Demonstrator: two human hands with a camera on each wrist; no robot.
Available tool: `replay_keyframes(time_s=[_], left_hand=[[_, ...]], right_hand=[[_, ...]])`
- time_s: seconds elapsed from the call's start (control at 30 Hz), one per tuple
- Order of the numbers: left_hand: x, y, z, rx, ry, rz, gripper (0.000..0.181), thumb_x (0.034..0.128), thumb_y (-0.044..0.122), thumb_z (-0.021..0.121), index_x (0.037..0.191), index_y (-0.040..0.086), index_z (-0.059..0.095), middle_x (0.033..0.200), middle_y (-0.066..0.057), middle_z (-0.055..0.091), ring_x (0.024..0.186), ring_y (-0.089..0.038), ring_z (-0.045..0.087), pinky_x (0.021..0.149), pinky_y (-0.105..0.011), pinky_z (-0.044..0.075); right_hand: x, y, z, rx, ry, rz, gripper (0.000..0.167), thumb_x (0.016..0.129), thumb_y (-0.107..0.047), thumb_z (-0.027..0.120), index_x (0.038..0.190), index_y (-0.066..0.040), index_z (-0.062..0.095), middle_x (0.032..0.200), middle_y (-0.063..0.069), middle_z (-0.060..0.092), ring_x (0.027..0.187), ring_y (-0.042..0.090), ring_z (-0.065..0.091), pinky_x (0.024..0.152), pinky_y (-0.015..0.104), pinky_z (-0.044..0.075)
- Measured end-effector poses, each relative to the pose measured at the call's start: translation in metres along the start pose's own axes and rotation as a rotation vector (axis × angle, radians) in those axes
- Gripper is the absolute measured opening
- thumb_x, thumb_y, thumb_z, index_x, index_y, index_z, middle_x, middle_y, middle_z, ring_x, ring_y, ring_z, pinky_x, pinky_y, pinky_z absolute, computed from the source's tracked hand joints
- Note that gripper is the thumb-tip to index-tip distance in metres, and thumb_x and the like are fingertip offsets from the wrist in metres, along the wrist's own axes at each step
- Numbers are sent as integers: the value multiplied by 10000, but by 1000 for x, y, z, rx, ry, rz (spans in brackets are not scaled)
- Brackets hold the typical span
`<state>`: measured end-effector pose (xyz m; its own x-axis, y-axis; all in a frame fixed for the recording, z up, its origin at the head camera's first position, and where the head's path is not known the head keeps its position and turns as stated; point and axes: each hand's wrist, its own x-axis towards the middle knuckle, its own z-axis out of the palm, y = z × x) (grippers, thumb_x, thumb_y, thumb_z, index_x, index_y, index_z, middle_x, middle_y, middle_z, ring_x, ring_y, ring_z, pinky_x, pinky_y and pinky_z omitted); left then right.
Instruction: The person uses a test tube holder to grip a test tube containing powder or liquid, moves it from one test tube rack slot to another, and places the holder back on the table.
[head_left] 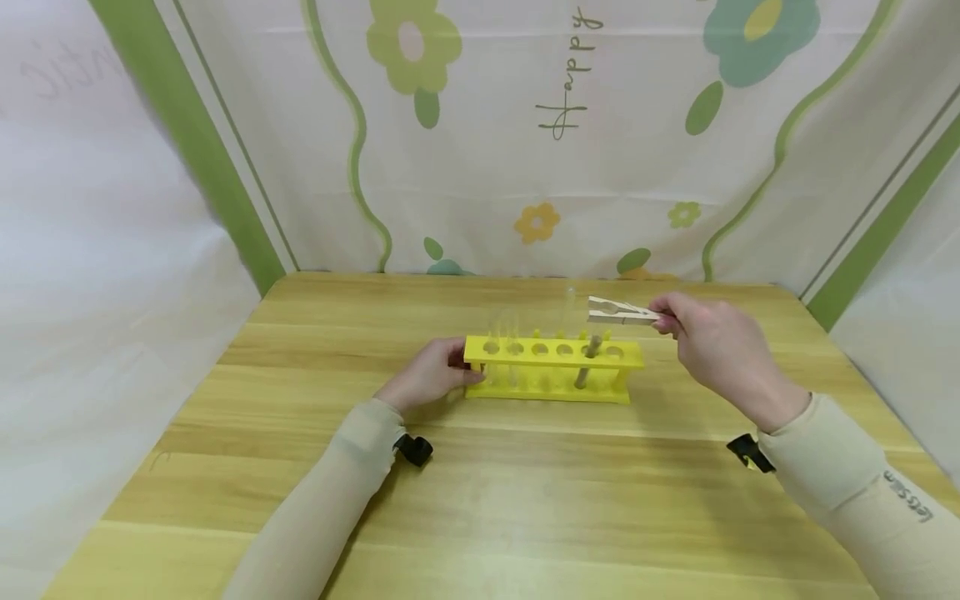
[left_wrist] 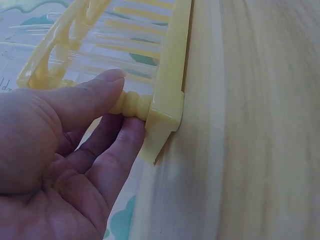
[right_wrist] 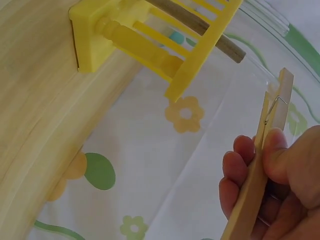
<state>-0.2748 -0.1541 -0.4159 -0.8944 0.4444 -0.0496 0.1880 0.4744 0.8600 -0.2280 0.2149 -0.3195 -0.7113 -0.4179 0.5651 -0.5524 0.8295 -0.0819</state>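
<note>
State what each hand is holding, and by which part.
The left hand grips the yellow rack by its left end post; the right hand holds the wooden clamp by its handle, behind the metal spring.

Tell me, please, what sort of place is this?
Probably a fabric-screened booth for tabletop work: flowered fabric hangs behind the wooden table, which bears a yellow test-tube rack.

Wooden clamp (right_wrist: 257, 172) near yellow rack (head_left: 553, 360)
</note>
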Motion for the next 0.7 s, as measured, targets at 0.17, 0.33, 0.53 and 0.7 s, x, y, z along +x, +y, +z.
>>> replay_keyframes(time_s=[0.17,0.33,0.53,0.7], left_hand=[[-2,3,-1,1,-3,1,269,908,149,743,1167,157,673,1033,24,692,929,-174,619,834,-328,503],[-3,5,-1,15,-6,3,268,912,149,738,1171,157,672,1039,26,690,926,-172,613,835,-326,498],[-2,2,-1,9,-14,21,260,914,148,736,1165,151,669,1029,23,691,909,-165,610,816,-317,498],[-1,0,-1,5,-15,30,256,911,150,739,1157,147,668,1022,22,691,898,-165,605,806,-314,496]], right_hand=[[-2,1,2,1,-9,-9,122,868,42,712,973,-8,679,774,80,711,455,107,493,415,319,370],[-5,1,4,24,-70,16,112,879,40,703,974,-13,675,781,59,709,502,112,531,449,329,403],[-9,0,10,14,-122,36,81,898,3,696,967,-34,677,781,44,708,520,114,533,477,336,420],[-13,-2,16,3,-150,23,86,889,-14,715,962,-31,674,789,57,707,499,102,491,473,321,416]])
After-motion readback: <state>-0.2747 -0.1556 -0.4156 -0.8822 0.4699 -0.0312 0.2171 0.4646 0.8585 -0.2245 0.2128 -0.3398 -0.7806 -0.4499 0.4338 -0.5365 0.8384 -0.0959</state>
